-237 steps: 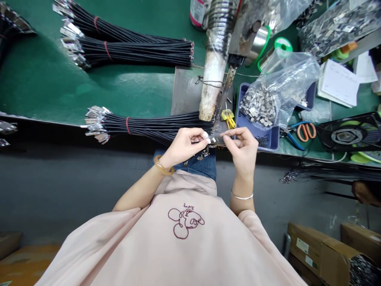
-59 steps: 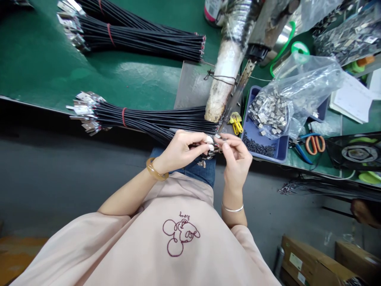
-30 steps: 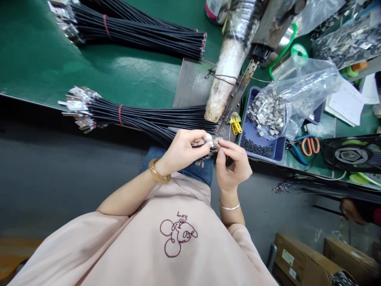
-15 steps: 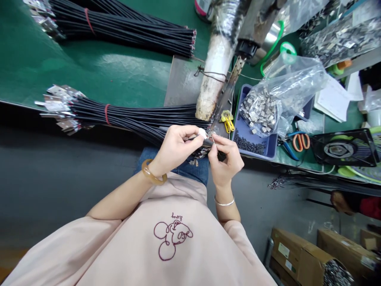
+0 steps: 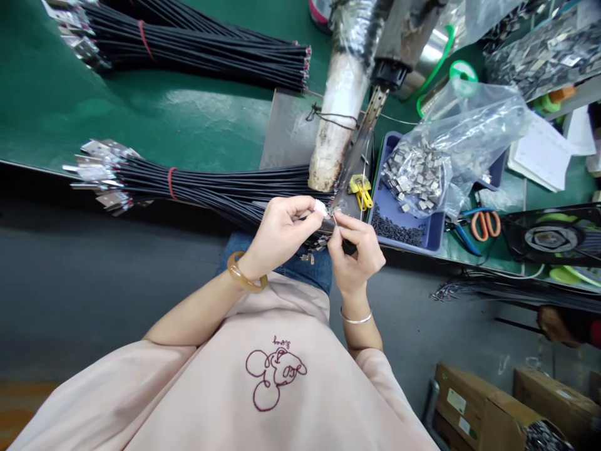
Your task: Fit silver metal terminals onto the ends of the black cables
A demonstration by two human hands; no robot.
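Note:
My left hand (image 5: 288, 232) is closed in a pinch on the end of a black cable; a white cover sits on one fingertip. Most of the cable end is hidden by the fingers. Just to its right, my right hand (image 5: 357, 247) pinches a thin solder wire (image 5: 335, 220). Both sets of fingertips meet below the tip of a soldering iron (image 5: 373, 113), which points down from a stand. Beside the iron hangs a white, scorched tube (image 5: 326, 150). Behind my left hand lies a bundle of black cables (image 5: 211, 181) with metal connectors, tied by a red band.
Another cable bundle (image 5: 201, 47) lies farther back. Right of the iron are a yellow clip-like tool (image 5: 361, 191) and a blue tray (image 5: 434, 241) with bagged metal shells and small black pieces. Pliers (image 5: 486, 224), a fan (image 5: 554, 238) and a solder spool (image 5: 462, 72) are farther right.
Both hands stay nearly in place under the iron, still pinching. The view has shifted slightly; the tray and tools on the right appear a little farther right.

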